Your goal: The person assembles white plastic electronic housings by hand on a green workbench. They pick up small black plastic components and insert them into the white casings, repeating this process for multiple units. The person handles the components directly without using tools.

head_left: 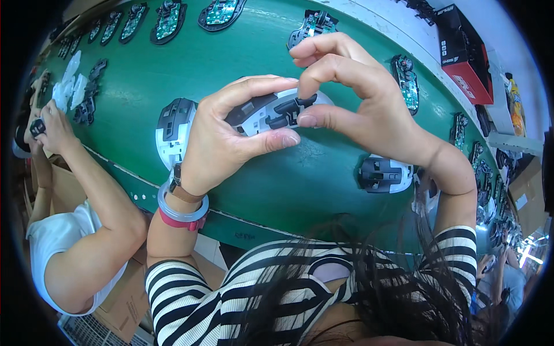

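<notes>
My left hand (222, 127) grips a white and dark-grey computer mouse shell (251, 123) above the green table, its thumb along the near side and fingers around the far side. At the shell's right end, my right hand (360, 86) has its thumb and index fingertip closed on a small black plastic piece (285, 112). That piece lies against the shell; whether it is seated there I cannot tell. Another white and grey mouse shell (176, 130) rests beside my left wrist, and a third shell (385, 174) lies near my right forearm.
Mouse bases with green circuit boards (167, 24) line the far side of the green table (259, 199), curving down the right. A black and red box (466, 57) stands beyond. At left, a co-worker's hand (57, 130) holds a small dark part near translucent white pieces (69, 86).
</notes>
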